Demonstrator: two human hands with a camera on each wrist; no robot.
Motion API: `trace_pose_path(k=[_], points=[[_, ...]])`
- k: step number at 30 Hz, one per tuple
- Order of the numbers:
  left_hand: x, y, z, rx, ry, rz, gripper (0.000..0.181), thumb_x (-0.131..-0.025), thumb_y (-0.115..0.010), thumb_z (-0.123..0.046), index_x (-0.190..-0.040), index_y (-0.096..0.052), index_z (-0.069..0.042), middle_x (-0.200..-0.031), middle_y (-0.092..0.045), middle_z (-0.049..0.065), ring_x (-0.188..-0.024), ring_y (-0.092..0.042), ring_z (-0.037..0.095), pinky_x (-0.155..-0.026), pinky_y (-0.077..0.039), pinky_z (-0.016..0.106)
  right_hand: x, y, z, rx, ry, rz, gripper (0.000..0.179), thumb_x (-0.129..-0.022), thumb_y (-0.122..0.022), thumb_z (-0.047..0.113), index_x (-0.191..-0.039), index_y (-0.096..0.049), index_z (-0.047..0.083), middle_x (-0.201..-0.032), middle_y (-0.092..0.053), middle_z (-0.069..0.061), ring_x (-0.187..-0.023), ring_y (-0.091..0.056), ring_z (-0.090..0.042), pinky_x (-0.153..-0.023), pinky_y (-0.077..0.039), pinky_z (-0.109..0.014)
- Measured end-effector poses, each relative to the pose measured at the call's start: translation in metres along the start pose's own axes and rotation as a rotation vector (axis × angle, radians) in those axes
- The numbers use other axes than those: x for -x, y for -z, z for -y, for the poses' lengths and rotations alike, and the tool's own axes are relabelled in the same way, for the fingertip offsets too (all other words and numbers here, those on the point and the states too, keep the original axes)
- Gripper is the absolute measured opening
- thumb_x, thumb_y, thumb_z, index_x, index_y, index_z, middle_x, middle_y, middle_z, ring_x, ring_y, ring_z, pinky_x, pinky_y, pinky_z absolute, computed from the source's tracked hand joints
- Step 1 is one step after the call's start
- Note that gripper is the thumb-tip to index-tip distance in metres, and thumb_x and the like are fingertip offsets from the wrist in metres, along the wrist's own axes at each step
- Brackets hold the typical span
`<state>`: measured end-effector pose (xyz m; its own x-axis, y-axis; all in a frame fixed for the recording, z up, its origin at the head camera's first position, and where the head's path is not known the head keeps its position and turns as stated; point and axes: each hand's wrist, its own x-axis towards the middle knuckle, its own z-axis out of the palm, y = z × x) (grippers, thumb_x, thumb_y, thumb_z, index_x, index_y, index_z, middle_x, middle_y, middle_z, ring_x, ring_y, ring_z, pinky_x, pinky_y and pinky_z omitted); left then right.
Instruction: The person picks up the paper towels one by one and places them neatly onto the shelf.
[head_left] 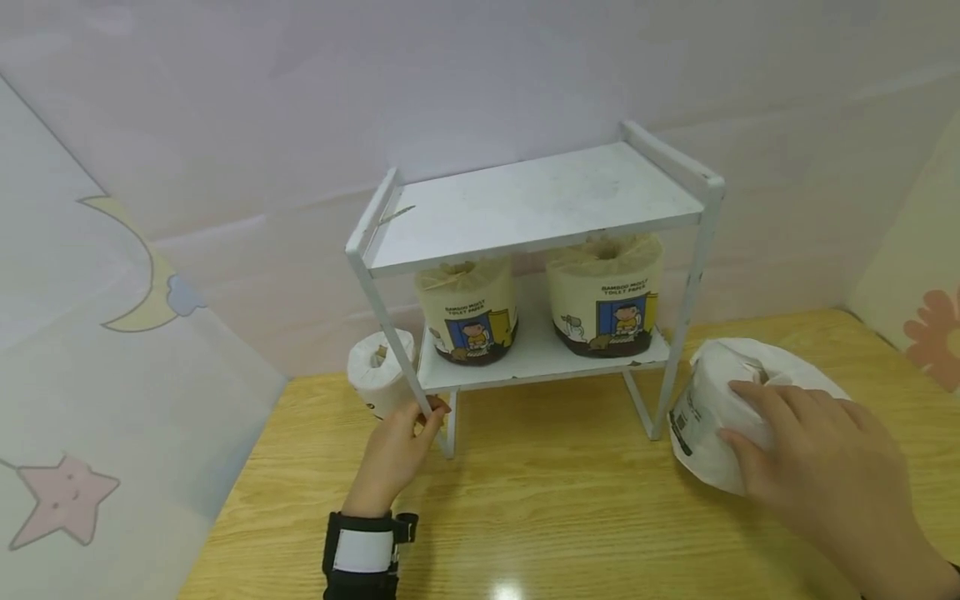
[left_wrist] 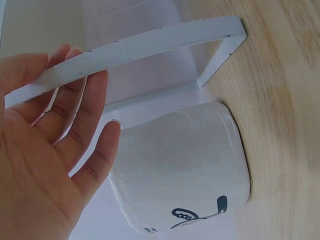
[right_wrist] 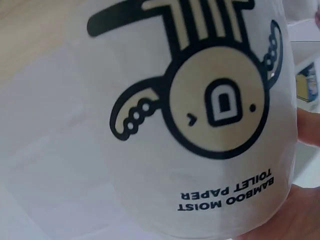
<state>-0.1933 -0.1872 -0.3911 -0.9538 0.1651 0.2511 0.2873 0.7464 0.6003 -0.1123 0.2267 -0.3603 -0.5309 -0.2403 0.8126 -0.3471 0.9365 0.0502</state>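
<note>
Light wood-grain table (head_left: 540, 525) — pale wall sheet (head_left: 480, 75) behind its back edge. Off left edge: yellow crescent moon (head_left: 159, 283), blue cloud (head_left: 184, 297), pink star (head_left: 66, 502) — coral-red flower (head_left: 936, 335) past back-right corner.

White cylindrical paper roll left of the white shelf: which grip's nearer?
Left grip: just in front of this roll, on the shelf's leg. Right grip: across the shelf, holding another white paper roll.

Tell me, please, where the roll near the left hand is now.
In the head view, the roll stands on the table, just outside the left end of the white shelf and beyond the left hand.
</note>
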Motion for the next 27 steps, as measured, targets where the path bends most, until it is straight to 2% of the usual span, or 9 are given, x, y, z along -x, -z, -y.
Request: trace_pose_path(k=[3, 8, 12, 14, 17, 20, 21, 22, 27], points=[[0.000, 0.001, 0.000, -0.004, 0.006, -0.001, 0.016, -0.101, -0.060, -0.024, -0.111, -0.069, -0.017, -0.096, -0.068, -0.003, -0.089, -0.062, 0.015, -0.074, -0.052, 0.040, -0.002, 0.009, 0.009, -0.005, 0.003, 0.040, 0.065, -0.100, -0.034, 0.054, -0.108, -0.067, -0.001, -0.087, -0.067, -0.021, -0.076, -0.062, -0.043, -0.070, -0.045, -0.055], [0.000, 0.002, -0.001, -0.008, 0.008, 0.000, 0.017, -0.101, -0.060, -0.025, -0.112, -0.069, -0.015, -0.097, -0.068, -0.003, -0.090, -0.063, 0.015, -0.075, -0.052, 0.041, -0.002, 0.016, 0.024, -0.040, 0.033, -0.005, 0.064, -0.099, -0.038, 0.055, -0.107, -0.069, -0.001, -0.087, -0.067, -0.020, -0.074, -0.062, -0.043, -0.069, -0.045, -0.056], [0.000, 0.002, -0.003, -0.006, 0.006, 0.002, 0.017, -0.101, -0.060, -0.024, -0.113, -0.069, -0.016, -0.097, -0.068, -0.004, -0.089, -0.062, 0.014, -0.075, -0.051, 0.041, 0.000, 0.020, 0.035, -0.088, 0.026, -0.041, 0.063, -0.098, -0.041, 0.056, -0.106, -0.072, 0.002, -0.088, -0.068, -0.018, -0.076, -0.062, -0.042, -0.072, -0.044, -0.054], [0.000, 0.002, -0.004, -0.007, 0.006, 0.003, 0.017, -0.101, -0.061, -0.024, -0.113, -0.069, -0.016, -0.096, -0.068, -0.004, -0.089, -0.062, 0.014, -0.075, -0.051, 0.041, 0.001, 0.021, 0.040, -0.122, 0.022, -0.094, 0.061, -0.098, -0.043, 0.056, -0.105, -0.073, 0.003, -0.089, -0.068, -0.017, -0.076, -0.061, -0.041, -0.073, -0.043, -0.051], [-0.001, 0.002, -0.004, -0.011, 0.007, 0.006, 0.016, -0.101, -0.060, -0.024, -0.112, -0.069, -0.017, -0.096, -0.068, -0.004, -0.089, -0.062, 0.014, -0.075, -0.052, 0.041, 0.000, 0.024, 0.045, -0.149, 0.031, -0.141, 0.060, -0.098, -0.046, 0.055, -0.105, -0.073, 0.002, -0.090, -0.068, -0.017, -0.077, -0.060, -0.041, -0.092, -0.044, -0.037], [-0.001, 0.002, -0.005, -0.014, 0.008, 0.010, 0.016, -0.101, -0.060, -0.025, -0.111, -0.069, -0.017, -0.096, -0.067, -0.004, -0.089, -0.063, 0.014, -0.075, -0.052, 0.041, -0.003, 0.029, 0.050, -0.171, 0.040, -0.161, 0.058, -0.097, -0.048, 0.055, -0.103, -0.075, 0.003, -0.089, -0.069, -0.016, -0.075, -0.060, -0.041, -0.108, -0.030, -0.019], [-0.001, 0.002, -0.004, -0.015, 0.007, 0.010, 0.016, -0.101, -0.060, -0.025, -0.111, -0.069, -0.017, -0.096, -0.067, -0.004, -0.089, -0.063, 0.014, -0.075, -0.052, 0.041, -0.004, 0.030, 0.051, -0.179, 0.045, -0.161, 0.058, -0.097, -0.049, 0.055, -0.103, -0.075, 0.003, -0.089, -0.069, -0.016, -0.074, -0.060, -0.041, -0.111, -0.022, -0.015], [-0.001, 0.002, -0.004, -0.015, 0.007, 0.011, 0.016, -0.101, -0.060, -0.026, -0.111, -0.069, -0.017, -0.096, -0.067, -0.004, -0.089, -0.062, 0.014, -0.075, -0.052, 0.040, -0.005, 0.032, 0.052, -0.187, 0.049, -0.157, 0.058, -0.097, -0.049, 0.055, -0.102, -0.075, 0.004, -0.088, -0.069, -0.015, -0.073, -0.060, -0.041, -0.111, -0.021, -0.014], [-0.002, 0.003, -0.003, -0.019, 0.008, 0.010, 0.016, -0.101, -0.060, -0.026, -0.110, -0.069, -0.017, -0.095, -0.067, -0.004, -0.088, -0.062, 0.014, -0.074, -0.052, 0.040, -0.007, 0.033, 0.058, -0.230, 0.084, -0.171, 0.054, -0.097, -0.052, 0.054, -0.104, -0.077, 0.007, -0.087, -0.070, -0.013, -0.071, -0.060, -0.037, -0.109, -0.023, -0.014]])
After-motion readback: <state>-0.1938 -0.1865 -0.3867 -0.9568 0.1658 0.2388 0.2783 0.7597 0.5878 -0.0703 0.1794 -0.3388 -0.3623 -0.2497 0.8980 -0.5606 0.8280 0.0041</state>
